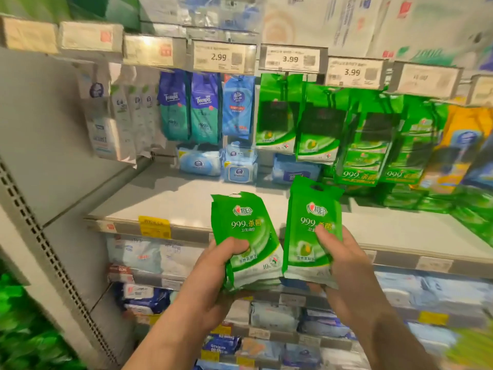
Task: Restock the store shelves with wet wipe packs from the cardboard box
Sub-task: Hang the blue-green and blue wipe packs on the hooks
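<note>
Shelf point(170, 198) ahead, hands point(213, 265) gripping wipe packs point(246, 236)

Glossy green plastic packs point(246, 236); matt grey metal shelf point(170, 198).

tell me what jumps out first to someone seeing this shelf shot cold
Two bright green wet wipe packs held up in the centre foreground: the left hand grips one stack, the right hand another. Behind them, matching green packs hang in a row at upper right under the price tags. Below those hanging packs, the bare grey shelf stands out.
</note>
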Demonstrator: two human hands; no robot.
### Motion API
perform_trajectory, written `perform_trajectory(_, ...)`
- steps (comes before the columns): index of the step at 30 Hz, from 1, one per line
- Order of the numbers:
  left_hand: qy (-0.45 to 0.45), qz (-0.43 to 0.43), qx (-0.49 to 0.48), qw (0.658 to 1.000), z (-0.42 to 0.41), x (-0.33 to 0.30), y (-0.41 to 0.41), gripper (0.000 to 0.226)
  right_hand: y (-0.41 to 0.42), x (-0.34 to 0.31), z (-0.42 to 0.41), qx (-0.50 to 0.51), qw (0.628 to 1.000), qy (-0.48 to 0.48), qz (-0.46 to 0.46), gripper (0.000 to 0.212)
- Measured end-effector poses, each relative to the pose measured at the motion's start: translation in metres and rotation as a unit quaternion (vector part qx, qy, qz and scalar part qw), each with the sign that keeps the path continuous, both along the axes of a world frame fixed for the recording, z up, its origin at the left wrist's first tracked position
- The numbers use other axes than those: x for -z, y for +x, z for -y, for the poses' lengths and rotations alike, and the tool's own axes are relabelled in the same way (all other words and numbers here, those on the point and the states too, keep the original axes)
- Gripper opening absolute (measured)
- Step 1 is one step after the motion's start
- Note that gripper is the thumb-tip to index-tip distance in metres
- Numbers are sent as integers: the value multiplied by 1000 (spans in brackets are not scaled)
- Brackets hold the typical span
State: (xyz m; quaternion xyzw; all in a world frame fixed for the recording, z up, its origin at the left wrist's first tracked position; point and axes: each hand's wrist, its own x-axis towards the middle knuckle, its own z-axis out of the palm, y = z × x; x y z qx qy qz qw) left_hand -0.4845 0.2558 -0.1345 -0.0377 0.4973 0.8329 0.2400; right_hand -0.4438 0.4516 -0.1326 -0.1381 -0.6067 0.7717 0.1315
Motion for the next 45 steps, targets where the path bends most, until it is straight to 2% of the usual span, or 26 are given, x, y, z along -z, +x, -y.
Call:
perform_trajectory(5, 23, -32, 44, 998, 27, -7, -47, 58, -45, -29, 26, 53, 996, 63, -36, 22)
perform_trajectory(7, 25, -44, 54, 997, 34, -9, -64, 57, -62, -43, 33, 69, 992, 81, -65, 13)
perform_trajectory(9, 29, -52, 65, 996, 40, -10, -79, 55, -75, -57, 37, 90, 986, 107, -89, 12)
perform_trajectory(13, 43, -49, 88, 994, 44, -13, -100, 51, -93, -81, 38, 94, 978, 132, -128, 11)
perform_trajectory(16, 54, -50, 99, 992, 43, -14, -110, 57, -103, -94, 35, 96, 976, 143, -130, 24)
perform_trajectory(26, 75, -77, 78, 991, 29, -19, -130, 64, -128, -120, 26, 68, 970, 116, -203, 16)
perform_trajectory(31, 70, -69, 55, 994, 23, -20, -134, 87, -139, -123, 17, 66, 975, 124, -169, 15)
perform_trajectory(34, 72, -68, 44, 994, 21, -16, -134, 89, -146, -118, 10, 56, 980, 114, -150, 29)
perform_trajectory(36, 66, -66, 49, 994, 20, -11, -134, 78, -153, -115, 7, 51, 981, 110, -152, 29)
perform_trajectory(38, 61, -58, 49, 995, 19, -7, -135, 70, -160, -113, 5, 54, 981, 113, -149, 55)
perform_trajectory(39, 60, -52, 54, 995, 19, -6, -135, 73, -162, -113, 5, 58, 981, 115, -145, 67)
perform_trajectory(40, 59, -45, 58, 996, 18, -6, -135, 76, -166, -112, 4, 59, 980, 123, -146, 68)
perform_trajectory(45, 77, -40, 48, 995, 15, -5, -129, 68, -181, -110, 4, 72, 969, 175, -158, 37)
